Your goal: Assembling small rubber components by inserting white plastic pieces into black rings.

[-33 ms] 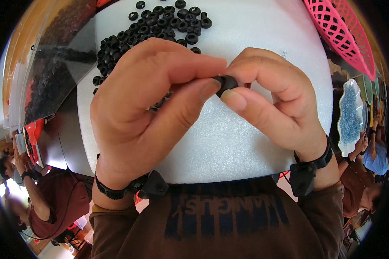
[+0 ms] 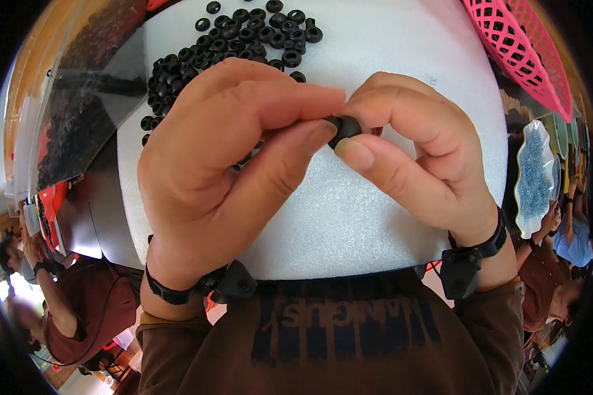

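Observation:
Between both hands, above the white foam sheet [image 2: 375,210], is a small black rubber grommet [image 2: 346,130]. My left hand [image 2: 211,164] pinches its left side between thumb and forefinger. On its other side, my right hand [image 2: 422,138] grips it with thumb tip and bent forefinger. Fingertips cover much of the piece, so I cannot tell whether it is one part or two pressed together. Beyond my left hand lies a loose pile of black grommets [image 2: 247,41], round with a hole through the middle. Some of them are hidden behind that hand.
A clear plastic bag [image 2: 89,85] of dark small parts lies at the left. At the far right stands a pink lattice basket [image 2: 534,59], with a scalloped white dish [image 2: 528,220] of bluish bits nearer. Other people in brown sit on both sides.

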`<action>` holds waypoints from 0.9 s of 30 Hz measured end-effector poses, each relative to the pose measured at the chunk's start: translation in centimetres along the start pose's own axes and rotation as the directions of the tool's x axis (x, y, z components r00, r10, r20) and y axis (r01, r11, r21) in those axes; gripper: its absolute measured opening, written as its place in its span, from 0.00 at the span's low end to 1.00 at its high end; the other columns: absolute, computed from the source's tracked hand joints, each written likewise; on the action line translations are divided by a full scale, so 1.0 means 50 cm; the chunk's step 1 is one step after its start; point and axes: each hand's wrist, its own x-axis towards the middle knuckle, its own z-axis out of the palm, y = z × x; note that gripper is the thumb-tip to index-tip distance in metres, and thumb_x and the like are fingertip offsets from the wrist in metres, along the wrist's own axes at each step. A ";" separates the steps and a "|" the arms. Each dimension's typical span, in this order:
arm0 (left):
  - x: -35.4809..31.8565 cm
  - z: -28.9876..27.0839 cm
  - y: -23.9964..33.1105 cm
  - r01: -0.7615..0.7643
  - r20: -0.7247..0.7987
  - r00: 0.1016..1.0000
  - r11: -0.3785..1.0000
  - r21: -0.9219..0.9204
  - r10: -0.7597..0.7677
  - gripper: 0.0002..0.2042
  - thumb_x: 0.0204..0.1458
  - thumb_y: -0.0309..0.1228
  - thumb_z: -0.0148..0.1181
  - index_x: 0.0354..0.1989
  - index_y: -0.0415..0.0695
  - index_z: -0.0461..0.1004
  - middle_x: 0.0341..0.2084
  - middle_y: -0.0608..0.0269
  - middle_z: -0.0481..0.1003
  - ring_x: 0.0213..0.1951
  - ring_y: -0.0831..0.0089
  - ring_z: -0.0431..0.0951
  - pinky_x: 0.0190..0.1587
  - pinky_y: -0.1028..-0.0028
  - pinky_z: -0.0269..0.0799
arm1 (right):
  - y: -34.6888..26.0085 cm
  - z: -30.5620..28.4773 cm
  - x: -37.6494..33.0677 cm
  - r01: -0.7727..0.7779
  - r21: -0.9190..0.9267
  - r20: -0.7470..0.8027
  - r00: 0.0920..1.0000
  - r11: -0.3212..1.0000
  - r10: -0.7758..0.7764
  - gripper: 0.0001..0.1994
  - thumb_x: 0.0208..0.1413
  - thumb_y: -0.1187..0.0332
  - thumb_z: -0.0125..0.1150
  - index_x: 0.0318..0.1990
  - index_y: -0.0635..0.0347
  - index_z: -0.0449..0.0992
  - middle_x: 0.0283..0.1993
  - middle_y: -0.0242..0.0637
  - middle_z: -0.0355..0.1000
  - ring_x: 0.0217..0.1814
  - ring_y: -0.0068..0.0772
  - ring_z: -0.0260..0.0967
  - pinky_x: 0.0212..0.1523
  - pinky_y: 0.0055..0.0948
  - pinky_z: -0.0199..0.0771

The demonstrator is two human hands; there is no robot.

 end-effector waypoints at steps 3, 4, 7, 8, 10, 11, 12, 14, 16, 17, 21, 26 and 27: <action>-0.001 0.006 0.003 0.016 0.009 1.000 1.000 0.011 -0.016 0.08 0.50 0.19 0.59 0.39 0.36 0.78 0.35 0.64 0.72 0.34 0.82 0.68 0.35 0.84 0.61 | 0.005 0.001 0.000 0.031 -0.021 0.004 1.000 0.999 -0.031 0.07 0.54 0.73 0.59 0.37 0.66 0.74 0.33 0.37 0.70 0.34 0.27 0.66 0.36 0.24 0.64; -0.001 0.008 0.004 0.071 0.006 0.997 0.997 -0.012 -0.071 0.08 0.50 0.19 0.59 0.40 0.36 0.78 0.35 0.63 0.73 0.34 0.82 0.68 0.35 0.84 0.61 | 0.007 0.001 -0.001 0.035 -0.060 -0.003 0.999 0.998 -0.035 0.07 0.55 0.72 0.59 0.37 0.67 0.73 0.33 0.37 0.70 0.34 0.26 0.65 0.36 0.23 0.64; 0.002 0.011 -0.015 -0.091 0.052 0.995 0.989 0.118 0.085 0.09 0.51 0.17 0.57 0.40 0.36 0.78 0.36 0.62 0.73 0.34 0.82 0.69 0.34 0.84 0.62 | 0.013 0.009 -0.006 0.009 -0.060 -0.017 1.000 0.998 -0.010 0.07 0.57 0.72 0.58 0.38 0.67 0.73 0.32 0.35 0.69 0.33 0.25 0.64 0.35 0.22 0.63; 0.001 0.010 -0.012 -0.089 0.050 0.995 0.989 0.120 0.083 0.09 0.51 0.17 0.57 0.40 0.36 0.78 0.36 0.62 0.73 0.34 0.82 0.69 0.34 0.84 0.62 | 0.013 0.011 -0.007 -0.023 -0.023 -0.025 0.999 0.999 0.022 0.07 0.58 0.71 0.57 0.38 0.67 0.73 0.32 0.35 0.68 0.32 0.24 0.63 0.35 0.22 0.62; -0.002 0.014 -0.007 -0.054 0.040 0.998 0.989 0.135 0.049 0.10 0.52 0.17 0.56 0.42 0.36 0.77 0.36 0.61 0.72 0.32 0.81 0.70 0.33 0.84 0.63 | 0.009 0.012 -0.007 -0.050 0.021 -0.025 0.998 0.999 0.050 0.07 0.59 0.71 0.56 0.38 0.68 0.73 0.32 0.34 0.68 0.32 0.23 0.62 0.35 0.21 0.62; -0.003 0.016 -0.003 -0.054 0.039 0.998 0.989 0.134 0.049 0.10 0.52 0.17 0.56 0.42 0.36 0.77 0.36 0.61 0.72 0.32 0.81 0.70 0.33 0.84 0.63 | 0.006 0.013 -0.007 -0.076 0.067 -0.025 0.997 0.995 0.078 0.08 0.60 0.70 0.55 0.39 0.68 0.73 0.32 0.33 0.68 0.32 0.22 0.62 0.35 0.20 0.62; -0.004 0.018 0.003 -0.008 0.027 1.000 0.995 0.096 0.005 0.10 0.52 0.17 0.55 0.42 0.35 0.77 0.36 0.61 0.72 0.31 0.81 0.71 0.33 0.84 0.65 | 0.005 0.015 -0.008 -0.075 0.067 -0.024 0.997 0.995 0.077 0.08 0.60 0.70 0.55 0.39 0.68 0.73 0.32 0.33 0.68 0.32 0.22 0.62 0.35 0.20 0.62; -0.004 0.016 0.007 0.038 0.016 0.999 0.998 0.058 -0.039 0.11 0.52 0.17 0.55 0.43 0.35 0.77 0.36 0.61 0.72 0.30 0.81 0.71 0.33 0.83 0.66 | 0.001 0.019 -0.009 -0.088 0.218 -0.053 0.993 0.972 0.102 0.09 0.61 0.69 0.54 0.40 0.69 0.73 0.33 0.32 0.68 0.33 0.20 0.61 0.35 0.20 0.62; -0.002 0.014 0.004 0.031 0.018 0.999 0.999 0.014 -0.031 0.12 0.52 0.16 0.54 0.44 0.35 0.77 0.36 0.60 0.72 0.29 0.81 0.72 0.33 0.83 0.67 | 0.001 0.023 -0.009 -0.086 0.274 -0.071 0.991 0.958 0.110 0.10 0.61 0.69 0.54 0.40 0.69 0.73 0.33 0.32 0.68 0.33 0.20 0.61 0.35 0.20 0.62; -0.002 0.015 0.005 0.032 0.020 0.999 0.999 0.013 -0.032 0.12 0.52 0.16 0.54 0.44 0.35 0.77 0.36 0.60 0.72 0.29 0.81 0.72 0.33 0.83 0.67 | 0.002 0.023 -0.009 -0.082 0.329 -0.087 0.989 0.941 0.117 0.10 0.61 0.68 0.54 0.40 0.69 0.73 0.33 0.32 0.68 0.34 0.19 0.62 0.36 0.19 0.62; -0.006 0.019 0.003 0.015 0.016 1.000 0.998 0.054 -0.016 0.13 0.52 0.15 0.52 0.45 0.34 0.76 0.36 0.60 0.72 0.29 0.81 0.71 0.33 0.83 0.67 | -0.001 0.018 -0.009 -0.110 0.327 -0.039 0.991 0.939 0.130 0.10 0.61 0.69 0.54 0.40 0.69 0.73 0.34 0.32 0.68 0.35 0.19 0.62 0.36 0.20 0.63; -0.005 0.025 -0.007 0.093 0.035 0.995 0.996 0.002 -0.093 0.12 0.53 0.15 0.52 0.45 0.34 0.76 0.35 0.61 0.71 0.29 0.82 0.71 0.33 0.83 0.66 | 0.006 0.017 -0.007 0.040 -0.105 -0.090 0.995 0.994 -0.050 0.08 0.59 0.70 0.56 0.39 0.67 0.74 0.32 0.34 0.69 0.32 0.23 0.63 0.35 0.21 0.62; -0.004 0.025 -0.009 0.128 0.048 0.991 0.991 -0.030 -0.126 0.12 0.53 0.16 0.53 0.45 0.34 0.76 0.35 0.62 0.71 0.30 0.82 0.70 0.33 0.84 0.66 | 0.004 0.018 -0.007 0.041 -0.105 -0.087 0.995 0.994 -0.050 0.08 0.59 0.70 0.56 0.39 0.67 0.74 0.32 0.34 0.69 0.32 0.23 0.63 0.35 0.21 0.62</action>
